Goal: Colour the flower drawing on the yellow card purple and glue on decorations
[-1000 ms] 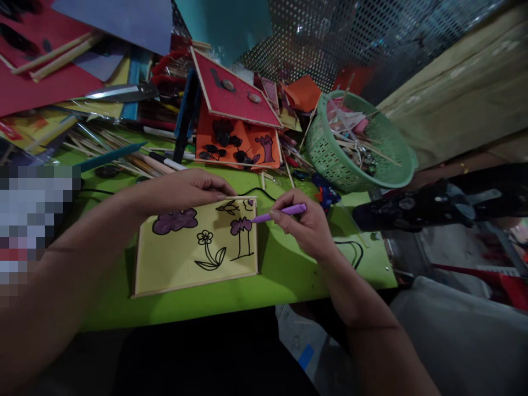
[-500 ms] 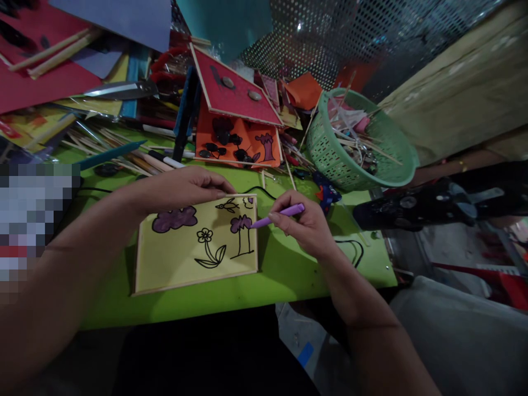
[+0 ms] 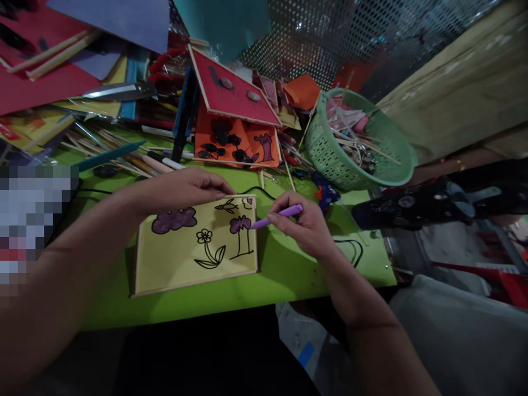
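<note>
We have the purple marker (image 3: 291, 210) pinched between thumb and fingers of our right grip (image 3: 304, 224), its tip at the right side of the purple treetop (image 3: 240, 224). The yellow picture (image 3: 165, 264), edged with thin wooden sticks, lies flat near the near edge of the green bench (image 3: 289, 275). Our left grip (image 3: 196, 186) rests bent over the picture's far side; we cannot tell whether it pinches the stick edging or only presses on it.

The likeliest slip, we judge, is ink straying past the black outline, since the tip sits right at the treetop's border; a longer stroke could also mark the wooden edging just beside it. If our left grip bears down too lightly, the picture could turn under the marker and spoil the line. Should the purple cloud (image 3: 175, 220) be wet, the left forearm above it could smear it.

Toward the bench's right edge, a black cord (image 3: 358, 256) curves close to our right wrist, and a dark blue glue gun (image 3: 327, 192) lies just beyond that grip; a wide sweep could snag or knock either.
</note>
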Tool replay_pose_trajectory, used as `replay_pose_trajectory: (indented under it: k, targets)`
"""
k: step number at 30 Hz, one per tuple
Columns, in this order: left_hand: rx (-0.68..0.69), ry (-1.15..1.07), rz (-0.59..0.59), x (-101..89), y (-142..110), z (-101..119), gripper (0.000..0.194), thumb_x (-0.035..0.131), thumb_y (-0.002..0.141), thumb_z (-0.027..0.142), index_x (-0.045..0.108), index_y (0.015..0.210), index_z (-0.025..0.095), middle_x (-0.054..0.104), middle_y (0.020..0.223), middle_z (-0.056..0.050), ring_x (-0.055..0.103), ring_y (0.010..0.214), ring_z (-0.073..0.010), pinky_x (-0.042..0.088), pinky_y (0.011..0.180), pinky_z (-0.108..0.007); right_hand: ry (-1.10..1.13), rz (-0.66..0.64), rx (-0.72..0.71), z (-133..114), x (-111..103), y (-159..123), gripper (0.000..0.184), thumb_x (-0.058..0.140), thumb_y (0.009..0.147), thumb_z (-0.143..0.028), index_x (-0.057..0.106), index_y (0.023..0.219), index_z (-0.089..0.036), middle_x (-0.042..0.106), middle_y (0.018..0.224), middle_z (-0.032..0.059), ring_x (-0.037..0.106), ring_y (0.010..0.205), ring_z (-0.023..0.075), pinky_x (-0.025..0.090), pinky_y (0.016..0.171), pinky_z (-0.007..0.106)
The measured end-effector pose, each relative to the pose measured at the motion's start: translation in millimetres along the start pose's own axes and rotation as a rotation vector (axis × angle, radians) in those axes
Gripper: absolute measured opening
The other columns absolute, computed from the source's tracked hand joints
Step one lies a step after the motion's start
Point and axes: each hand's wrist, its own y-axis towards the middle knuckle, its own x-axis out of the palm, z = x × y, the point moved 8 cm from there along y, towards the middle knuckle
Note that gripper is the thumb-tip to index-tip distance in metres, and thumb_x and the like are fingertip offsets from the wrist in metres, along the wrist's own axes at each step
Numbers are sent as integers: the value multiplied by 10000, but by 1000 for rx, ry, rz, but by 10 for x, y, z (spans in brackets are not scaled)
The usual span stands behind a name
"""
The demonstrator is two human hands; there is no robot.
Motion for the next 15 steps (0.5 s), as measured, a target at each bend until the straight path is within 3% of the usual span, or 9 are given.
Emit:
replay_pose_trajectory:
  k: [15]
  targets:
    - [-11,53,-18,8,77,-94,487,508,987,471,752,1322,214,774,1300,-72,714,1139,-253,523,1002,-330,-95,38,-69,-41,-26,-22,112,753,943,-269,689,868,-215,674,761,-27,560,644,116,373,598,271]
